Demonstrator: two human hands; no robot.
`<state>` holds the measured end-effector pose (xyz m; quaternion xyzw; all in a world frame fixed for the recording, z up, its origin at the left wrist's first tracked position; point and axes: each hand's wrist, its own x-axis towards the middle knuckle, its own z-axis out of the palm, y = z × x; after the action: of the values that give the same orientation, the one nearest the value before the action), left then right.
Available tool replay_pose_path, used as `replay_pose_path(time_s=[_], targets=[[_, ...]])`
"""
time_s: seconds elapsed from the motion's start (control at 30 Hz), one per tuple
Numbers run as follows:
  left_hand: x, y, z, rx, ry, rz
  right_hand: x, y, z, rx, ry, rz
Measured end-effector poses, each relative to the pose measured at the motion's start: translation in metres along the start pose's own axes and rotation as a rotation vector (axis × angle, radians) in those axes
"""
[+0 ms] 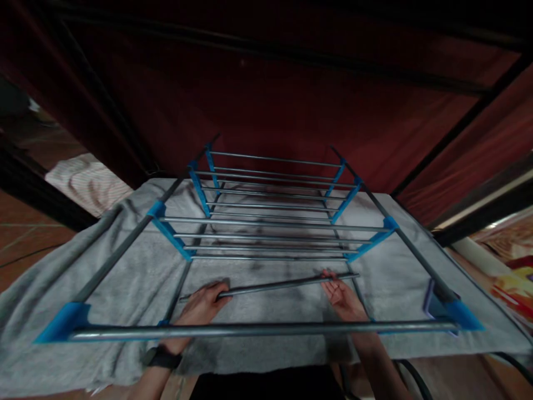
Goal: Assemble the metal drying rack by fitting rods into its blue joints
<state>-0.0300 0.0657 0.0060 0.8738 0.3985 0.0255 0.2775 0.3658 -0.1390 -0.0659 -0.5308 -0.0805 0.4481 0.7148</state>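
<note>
A rack frame of grey metal tubes [272, 225] with blue plastic connectors [170, 230] lies on a grey blanket. Inside its near bay, a loose metal rod [275, 286] is held slightly tilted, its right end higher in view. My left hand [204, 303], with a dark wristband, is closed round the rod's left part. Near the right end, my right hand [341, 297] is palm up, its fingers curled against the rod. Both forearms pass beneath the nearest crossbar [266, 330], which joins two blue corner pieces [69, 322]. That crossbar partly covers my wrists.
The grey blanket [120, 266] covers the surface under the rack. A dark red panel [270, 100] with dark bars stands behind. A flat phone-like object [433, 303] lies by the right corner piece. Striped cloth [91, 180] is at left, colourful fabric [516, 286] at right.
</note>
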Motion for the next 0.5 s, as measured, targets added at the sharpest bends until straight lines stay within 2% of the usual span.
replay_pose_path(time_s=[0.17,0.27,0.4,0.5], targets=[[0.008,0.023,0.009,0.023,0.012,0.001,0.006,0.012,0.008,-0.046,0.039,-0.015],[0.013,0.033,0.017,0.056,0.024,-0.010,0.005,0.013,0.011,0.035,0.091,0.048],[0.013,0.041,0.026,0.075,0.042,-0.006,0.001,0.010,0.013,0.082,0.129,0.135],[0.010,0.043,0.032,0.098,0.071,0.007,-0.001,0.007,0.014,0.052,0.142,0.131]])
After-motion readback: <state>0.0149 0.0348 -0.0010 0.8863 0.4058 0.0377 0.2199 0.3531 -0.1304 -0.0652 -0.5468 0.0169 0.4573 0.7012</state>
